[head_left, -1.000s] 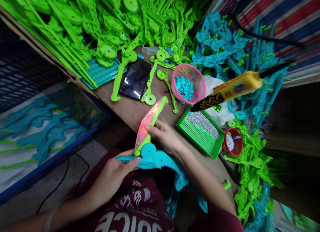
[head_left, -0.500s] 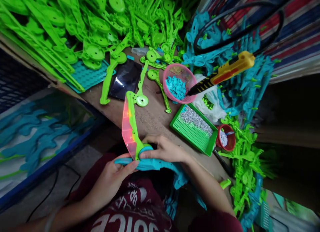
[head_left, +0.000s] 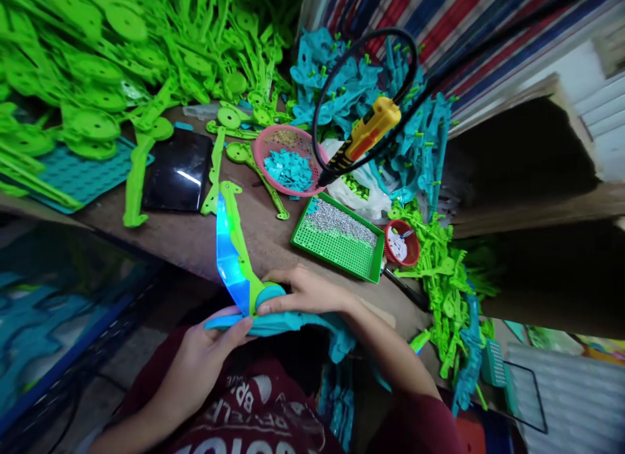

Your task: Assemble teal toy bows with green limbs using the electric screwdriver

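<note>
Both hands are closed around a light-up plastic toy (head_left: 280,324) with a turquoise body. From its joint a lime green arm (head_left: 239,242) stands up, edged by a translucent panel (head_left: 226,252) glowing blue. My left hand (head_left: 208,353) pinches the toy's left end near the panel's foot, thumb on top. My right hand (head_left: 305,292) grips the body at the round turquoise joint (head_left: 269,296), its thumb lying along it. Part of the body runs under my right forearm and is hidden there.
A yellow electric screwdriver (head_left: 374,129) hangs on a looped black cable over a pink basket (head_left: 261,156) of turquoise bits. Screws lie in a green tray (head_left: 336,262), beside a small red basket (head_left: 415,249). Piled green parts (head_left: 97,70) and turquoise parts (head_left: 336,83) line the back.
The panel's glow has turned from pink-red to blue. My view has swung right, so the table's things appear further left. Both hands keep their hold on the toy.
</note>
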Tool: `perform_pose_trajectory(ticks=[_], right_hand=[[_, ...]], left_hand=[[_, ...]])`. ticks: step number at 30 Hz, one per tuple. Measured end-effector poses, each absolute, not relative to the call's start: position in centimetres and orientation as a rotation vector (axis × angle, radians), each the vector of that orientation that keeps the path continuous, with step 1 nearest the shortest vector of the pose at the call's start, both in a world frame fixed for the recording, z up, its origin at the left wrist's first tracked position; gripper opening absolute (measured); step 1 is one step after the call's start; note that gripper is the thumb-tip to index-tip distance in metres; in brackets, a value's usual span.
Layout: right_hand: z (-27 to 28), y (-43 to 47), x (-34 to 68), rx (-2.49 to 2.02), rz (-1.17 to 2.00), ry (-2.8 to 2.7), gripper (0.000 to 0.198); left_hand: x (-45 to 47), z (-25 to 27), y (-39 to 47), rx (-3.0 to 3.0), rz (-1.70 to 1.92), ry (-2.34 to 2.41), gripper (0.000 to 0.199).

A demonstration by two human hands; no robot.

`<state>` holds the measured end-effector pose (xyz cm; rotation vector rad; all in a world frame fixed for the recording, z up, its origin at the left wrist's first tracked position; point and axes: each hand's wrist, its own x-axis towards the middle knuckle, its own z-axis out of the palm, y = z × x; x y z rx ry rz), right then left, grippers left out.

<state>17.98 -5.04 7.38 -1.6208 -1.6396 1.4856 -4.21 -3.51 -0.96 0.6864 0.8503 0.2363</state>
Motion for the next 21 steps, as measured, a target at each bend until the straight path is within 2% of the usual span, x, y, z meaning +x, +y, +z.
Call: perform_pose_trajectory(ticks=[2, 5, 7, 8, 10, 11, 14, 17, 21], right_hand=[[8.1, -5.5, 19.4, -1.708, 1.273, -1.625, 0.034], [8.2, -6.8, 23.2, -2.106, 0.516, -1.553, 0.035], [7.2, -7.5, 26.0, -2.314, 0.070, -1.605, 0.048], [6.4, -7.7, 27.2, -2.362, -0.050, -1.686, 0.060], [4.3, -7.6, 28.9, -2.366, -0.125, -1.905, 0.081], [3.2, -7.2, 29.6, -2.347, -0.118, -2.011, 0.084], [1.0, -5.9, 31.4, -2.340, -0.140, -2.181, 0.076], [0.6, -5.2, 33.3, -2.394, -0.320, -2.155, 0.067], [0.8, -5.6, 33.7, -2.227, -0.437, -2.206, 0.074]], left_hand=[[-4.0, -0.9, -3.6, 0.688, 0.259, 0.899, 0.038], [-3.9, -1.2, -3.8, 0.680, 0.249, 0.908, 0.040], [-3.9, -1.5, -4.1, 0.664, 0.229, 0.872, 0.042], [-3.9, -1.7, -4.2, 0.655, 0.218, 0.850, 0.044], [-3.9, -1.9, -4.3, 0.646, 0.185, 0.822, 0.048], [-3.9, -2.0, -4.4, 0.648, 0.161, 0.820, 0.051], [-3.8, -2.7, -4.4, 0.663, 0.089, 0.845, 0.056], [-3.7, -3.7, -4.1, 0.620, 0.079, 0.887, 0.061], [-3.8, -4.9, -3.8, 0.573, 0.054, 0.963, 0.067]])
